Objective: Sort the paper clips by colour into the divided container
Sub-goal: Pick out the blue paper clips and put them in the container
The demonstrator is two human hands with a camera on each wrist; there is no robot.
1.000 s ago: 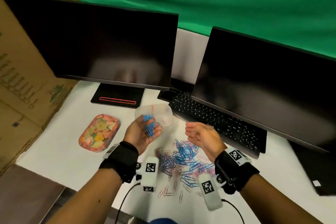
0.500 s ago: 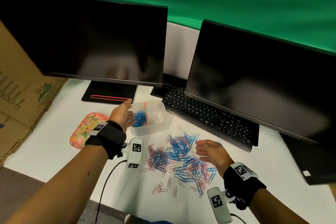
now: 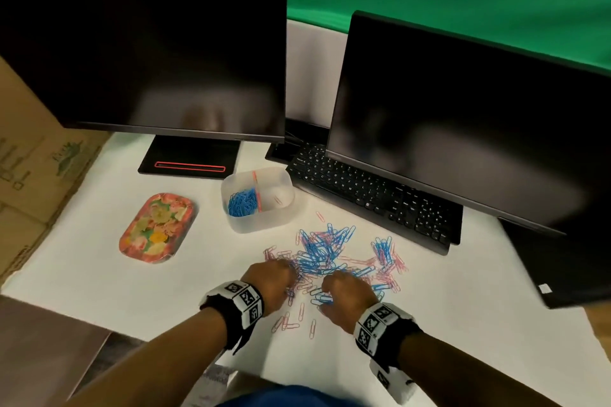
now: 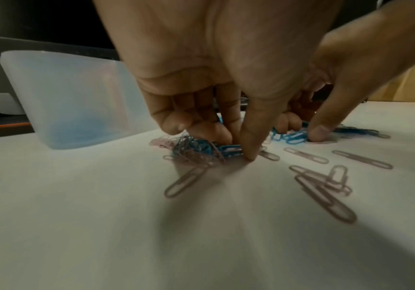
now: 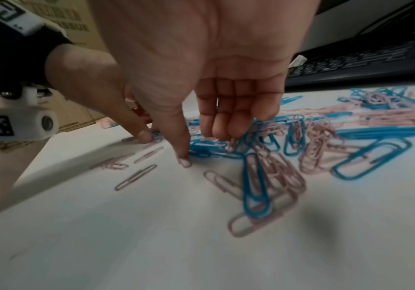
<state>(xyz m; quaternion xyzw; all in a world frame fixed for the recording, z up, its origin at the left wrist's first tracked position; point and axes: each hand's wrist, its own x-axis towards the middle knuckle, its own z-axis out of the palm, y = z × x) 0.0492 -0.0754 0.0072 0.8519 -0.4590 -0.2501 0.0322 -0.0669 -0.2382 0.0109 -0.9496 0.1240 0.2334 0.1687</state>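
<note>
left hand (image 3: 269, 282) palm down on the near left edge of the clip pile (image 3: 334, 259); in the left wrist view its fingers (image 4: 216, 131) are curled and, with the thumb tip pressed to the table (image 3: 82, 274), bunch a small clump of blue clips (image 4: 211, 149) with some pink in it. right hand (image 3: 345, 296) just beside it, to its right, palm down; in the right wrist view its fingers (image 5: 224, 125) hang bent over blue clips (image 5: 209, 146), thumb tip on the table; whether any clip is actually gripped, cannot tell.

pile of mixed blue and pink clips spreads ahead of and to the right of both hands. loose pink clips (image 3: 291, 324) lie between the wrists, toward the near table edge.

divided container (image 3: 261, 225) stands ahead of the left hand, well apart: blue clips (image 3: 243, 203) in its left compartment, right compartment holds perhaps one or two pink, too small to tell.

left of left hand: bare table, then a floral tray (image 3: 157, 228). ahead right: keyboard (image 3: 373, 198) edge close behind the pile, under a monitor (image 3: 463, 129). second monitor (image 3: 142, 56) beyond the container. cardboard box (image 3: 29, 155) at far left.
</note>
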